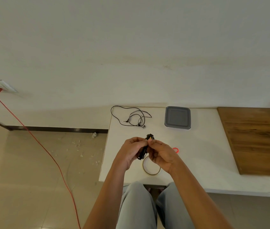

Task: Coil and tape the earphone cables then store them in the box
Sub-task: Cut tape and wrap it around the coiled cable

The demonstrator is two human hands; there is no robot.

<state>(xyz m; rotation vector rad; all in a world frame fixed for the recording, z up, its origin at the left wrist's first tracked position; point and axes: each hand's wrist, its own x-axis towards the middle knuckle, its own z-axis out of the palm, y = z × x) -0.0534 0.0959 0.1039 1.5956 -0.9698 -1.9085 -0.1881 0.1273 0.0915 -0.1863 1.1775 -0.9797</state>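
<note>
Both my hands meet above the white table [202, 146]. My left hand [131, 150] grips a coiled black earphone cable [149, 138], whose loops stick out above and below my fingers. My right hand [161, 154] pinches the same coil at its top, where a bit of yellowish tape shows. A second black earphone cable [131, 117] lies loose and uncoiled at the table's far left corner. The grey lidded box [177, 117] stands shut at the back of the table. A thin yellowish tape roll [150, 172] lies flat under my right wrist.
A small red ring [176, 149] lies right of my right hand. A brown wooden board [256, 139] covers the table's right part. On the floor at the left runs an orange cord [48, 151] from a wall socket [0, 86]. My knees sit below the table's front edge.
</note>
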